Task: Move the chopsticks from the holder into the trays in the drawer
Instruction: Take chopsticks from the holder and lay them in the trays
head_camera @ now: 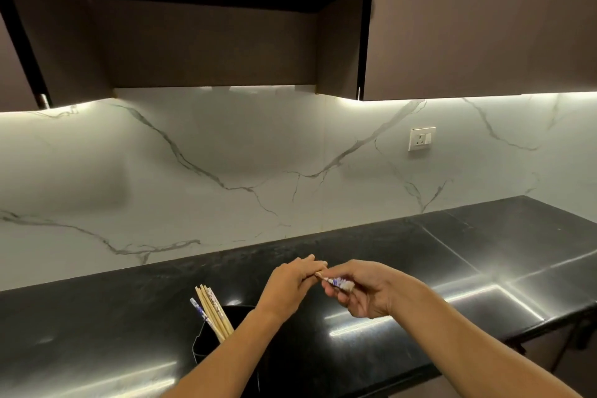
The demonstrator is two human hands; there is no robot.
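A black holder (pixel 206 342) stands on the black counter near the front edge, partly hidden by my left forearm. Several wooden chopsticks (pixel 211 310) lean out of it to the left, some in blue-and-white paper sleeves. Above and to the right of the holder, my right hand (pixel 365 291) grips a chopstick pair in its blue-and-white sleeve (pixel 339 283). My left hand (pixel 290 281) pinches the bare wooden tip that sticks out of the sleeve. No drawer or tray is in view.
The glossy black counter (pixel 452 255) runs to the right along a white marble backsplash. A wall socket (pixel 421 138) sits on the backsplash at right. Dark upper cabinets (pixel 468 26) hang overhead.
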